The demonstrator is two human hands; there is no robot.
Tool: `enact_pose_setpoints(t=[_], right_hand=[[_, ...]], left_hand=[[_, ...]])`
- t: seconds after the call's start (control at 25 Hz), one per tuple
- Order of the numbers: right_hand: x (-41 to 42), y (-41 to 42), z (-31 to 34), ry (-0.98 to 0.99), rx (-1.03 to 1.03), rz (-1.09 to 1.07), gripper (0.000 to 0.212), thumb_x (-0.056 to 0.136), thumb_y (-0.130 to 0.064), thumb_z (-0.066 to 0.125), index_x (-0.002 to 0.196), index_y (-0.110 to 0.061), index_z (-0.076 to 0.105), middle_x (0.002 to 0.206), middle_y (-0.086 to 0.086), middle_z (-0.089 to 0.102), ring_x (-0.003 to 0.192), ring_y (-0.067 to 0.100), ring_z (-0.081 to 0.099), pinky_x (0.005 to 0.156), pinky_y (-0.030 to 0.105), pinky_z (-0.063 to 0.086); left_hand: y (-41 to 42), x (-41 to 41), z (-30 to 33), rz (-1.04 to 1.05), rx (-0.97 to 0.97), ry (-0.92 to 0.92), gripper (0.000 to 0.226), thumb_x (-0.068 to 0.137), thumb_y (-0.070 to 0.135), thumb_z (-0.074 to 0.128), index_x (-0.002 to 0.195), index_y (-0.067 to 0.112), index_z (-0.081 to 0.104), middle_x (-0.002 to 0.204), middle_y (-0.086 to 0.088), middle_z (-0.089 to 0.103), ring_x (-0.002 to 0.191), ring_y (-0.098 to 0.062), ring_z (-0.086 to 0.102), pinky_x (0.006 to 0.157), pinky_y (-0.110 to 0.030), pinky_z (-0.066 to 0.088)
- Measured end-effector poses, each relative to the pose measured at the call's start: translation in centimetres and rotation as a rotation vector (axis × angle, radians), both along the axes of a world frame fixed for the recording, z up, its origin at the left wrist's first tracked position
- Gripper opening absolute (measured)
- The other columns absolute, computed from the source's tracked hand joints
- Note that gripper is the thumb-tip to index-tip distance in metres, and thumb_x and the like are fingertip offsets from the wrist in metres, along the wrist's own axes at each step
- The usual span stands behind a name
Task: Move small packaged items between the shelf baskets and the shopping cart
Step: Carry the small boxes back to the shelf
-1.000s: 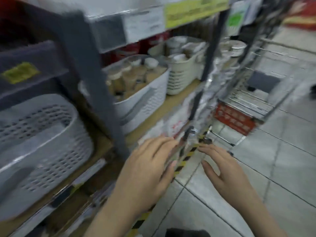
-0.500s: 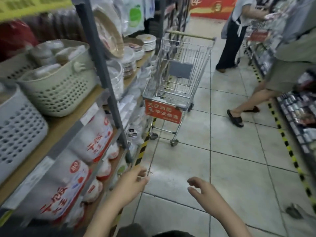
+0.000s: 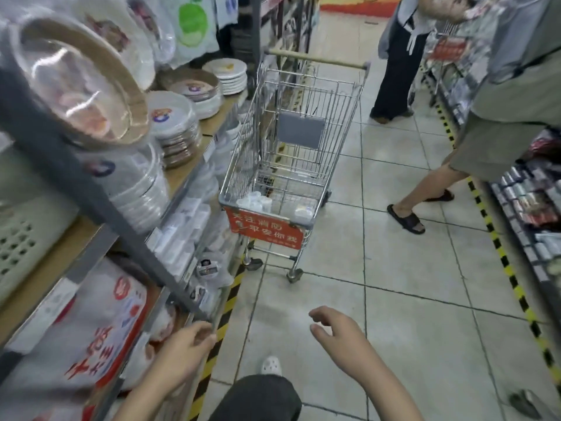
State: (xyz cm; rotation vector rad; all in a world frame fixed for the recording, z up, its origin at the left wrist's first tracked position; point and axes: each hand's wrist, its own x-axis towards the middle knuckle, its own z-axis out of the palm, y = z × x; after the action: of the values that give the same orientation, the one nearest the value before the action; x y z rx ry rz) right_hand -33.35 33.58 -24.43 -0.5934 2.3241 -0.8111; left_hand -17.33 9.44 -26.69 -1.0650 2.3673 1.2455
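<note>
While both hands, left (image 3: 185, 344) and right (image 3: 337, 335), hang loose with empty grip, the shopping cart (image 3: 291, 153) stands well ahead.

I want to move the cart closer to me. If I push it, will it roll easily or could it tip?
The cart stands on small wheels on smooth floor tiles, so it would probably roll easily. It holds only a few small white items, so it is likely light. Its wide wire frame looks unlikely to tip.

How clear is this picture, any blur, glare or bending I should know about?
Head view: the shelf post and wrapped plates at left are smeared by motion, with glare on the plastic; the cart and floor tiles are sharper; wide-angle bending tilts the edges; lighting is even.
</note>
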Motion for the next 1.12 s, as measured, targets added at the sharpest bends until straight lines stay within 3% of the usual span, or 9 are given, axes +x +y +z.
enact_pose_setpoints(t=[0.2, 0.44, 0.64, 0.88, 1.0, 1.12], right_hand=[[-9.9, -0.6, -0.2, 0.010, 0.043, -0.110, 0.025, 0.093, -0.023, 0.055, 0.118, -0.020, 0.060, 0.109, -0.010, 0.059, 0.106, 0.007, 0.056, 0.085, 0.017, 0.038], [-19.9, -4.2, -1.4, -0.052, 0.082, -0.122, 0.021, 0.092, -0.021, 0.057, 0.113, -0.020, 0.062, 0.104, -0.009, 0.062, 0.105, 0.008, 0.058, 0.084, 0.017, 0.039], [-29.0, -11.0, -2.2, -0.059, 0.082, 0.045, 0.021, 0.091, -0.023, 0.054, 0.110, -0.023, 0.063, 0.103, -0.012, 0.062, 0.102, 0.008, 0.059, 0.085, 0.021, 0.043], [-36.4, -17.5, -3.7, -0.084, 0.136, 0.152, 0.026, 0.093, -0.018, 0.053, 0.117, -0.014, 0.062, 0.112, 0.001, 0.066, 0.105, 0.016, 0.059, 0.090, 0.026, 0.044], [-38.9, -19.6, -5.2, -0.117, 0.178, 0.155, 0.030, 0.094, -0.021, 0.053, 0.123, -0.013, 0.058, 0.117, 0.001, 0.064, 0.108, 0.017, 0.059, 0.091, 0.026, 0.043], [-40.8, -21.5, -6.8, -0.147, 0.230, 0.149, 0.034, 0.094, -0.022, 0.054, 0.127, -0.012, 0.056, 0.123, 0.003, 0.062, 0.113, 0.017, 0.057, 0.095, 0.025, 0.042]], left_hand=[[-2.0, -13.8, 1.4, -0.133, -0.018, 0.053, 0.035, 0.095, 0.028, 0.053, 0.129, 0.018, 0.054, 0.124, 0.003, 0.058, 0.114, -0.012, 0.055, 0.090, -0.021, 0.042], [-4.1, -26.2, 2.3, -0.139, -0.022, 0.099, 0.031, 0.095, 0.028, 0.053, 0.123, 0.018, 0.057, 0.120, 0.004, 0.060, 0.107, -0.011, 0.056, 0.088, -0.022, 0.042], [-8.7, -30.7, 1.0, 0.041, 0.009, 0.077, 0.028, 0.094, 0.023, 0.056, 0.121, 0.016, 0.058, 0.112, 0.002, 0.062, 0.101, -0.011, 0.057, 0.086, -0.024, 0.044], [-14.4, -33.6, -1.5, 0.199, 0.018, -0.015, 0.024, 0.092, 0.019, 0.058, 0.115, 0.016, 0.062, 0.109, -0.001, 0.067, 0.097, -0.012, 0.062, 0.085, -0.029, 0.048], [-16.2, -36.6, -3.2, 0.201, 0.048, -0.031, 0.018, 0.092, 0.019, 0.058, 0.110, 0.019, 0.062, 0.106, 0.000, 0.068, 0.096, -0.013, 0.063, 0.088, -0.034, 0.050], [-17.5, -40.8, -5.1, 0.094, 0.075, -0.057, 0.026, 0.093, 0.018, 0.056, 0.119, 0.013, 0.059, 0.112, -0.002, 0.065, 0.100, -0.013, 0.059, 0.088, -0.026, 0.045]])
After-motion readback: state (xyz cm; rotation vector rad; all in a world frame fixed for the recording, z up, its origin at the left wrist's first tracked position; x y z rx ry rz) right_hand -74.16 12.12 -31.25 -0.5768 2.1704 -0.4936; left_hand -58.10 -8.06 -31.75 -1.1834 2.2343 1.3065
